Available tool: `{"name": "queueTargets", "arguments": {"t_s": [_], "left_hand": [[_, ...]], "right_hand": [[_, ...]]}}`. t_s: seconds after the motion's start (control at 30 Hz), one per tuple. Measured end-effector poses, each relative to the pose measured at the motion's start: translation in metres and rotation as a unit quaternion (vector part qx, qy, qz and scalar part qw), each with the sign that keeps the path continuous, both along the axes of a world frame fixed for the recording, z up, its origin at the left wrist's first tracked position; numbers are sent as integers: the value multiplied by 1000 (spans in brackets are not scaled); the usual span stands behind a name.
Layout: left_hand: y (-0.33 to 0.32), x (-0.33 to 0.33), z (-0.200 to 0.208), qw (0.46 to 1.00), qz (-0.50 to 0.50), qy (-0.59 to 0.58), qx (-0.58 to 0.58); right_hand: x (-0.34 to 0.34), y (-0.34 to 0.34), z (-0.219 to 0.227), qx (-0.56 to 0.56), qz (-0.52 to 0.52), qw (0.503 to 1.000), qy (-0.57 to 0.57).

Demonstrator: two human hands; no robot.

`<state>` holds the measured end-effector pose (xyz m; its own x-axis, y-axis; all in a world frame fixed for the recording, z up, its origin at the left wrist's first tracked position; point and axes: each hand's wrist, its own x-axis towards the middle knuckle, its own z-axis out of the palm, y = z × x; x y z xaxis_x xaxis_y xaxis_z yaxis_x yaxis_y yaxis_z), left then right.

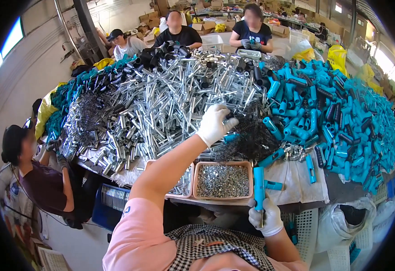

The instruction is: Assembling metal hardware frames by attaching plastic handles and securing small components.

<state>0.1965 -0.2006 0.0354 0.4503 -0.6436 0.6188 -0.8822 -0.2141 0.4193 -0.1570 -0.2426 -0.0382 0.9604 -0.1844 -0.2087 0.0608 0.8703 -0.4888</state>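
My right hand point(266, 218), in a white glove, is wrapped round the lower end of a teal plastic tool handle point(259, 185) at the table's near edge. The handle stands nearly upright, and a metal rod shows at its lower end. My left hand point(215, 125), also gloved, reaches across to the left edge of a heap of black coil springs point(252, 133). Its thumb and fingers curl toward each other; what lies between them cannot be made out. Beyond it spreads a big pile of shiny metal tubes point(161, 99).
A pink tray of small metal parts point(223, 180) stands at the near edge, beside another tray point(179, 187) partly behind my left arm. Teal plastic parts point(341, 122) are heaped on the right. Co-workers sit at the far side and left. White crates point(308, 230) stand below, right.
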Motion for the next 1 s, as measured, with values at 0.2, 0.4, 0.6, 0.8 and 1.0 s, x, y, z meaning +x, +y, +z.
{"name": "queueTargets", "arguments": {"t_s": [0.2,0.4,0.6,0.8,1.0], "left_hand": [[33,-22,4,991,-23,-80,102],[9,-3,-29,976,-14,-124,179],[1,5,-21,998,-35,-47,39],[51,-7,3,822,-118,534,-157],[130,-56,12,706,-216,656,-156]], "right_hand": [[7,11,-3,36,68,996,-34],[11,39,9,35,92,994,-45],[-10,53,37,-4,6,998,68],[-8,44,24,46,68,997,-13],[10,56,16,95,149,980,-88]]}}
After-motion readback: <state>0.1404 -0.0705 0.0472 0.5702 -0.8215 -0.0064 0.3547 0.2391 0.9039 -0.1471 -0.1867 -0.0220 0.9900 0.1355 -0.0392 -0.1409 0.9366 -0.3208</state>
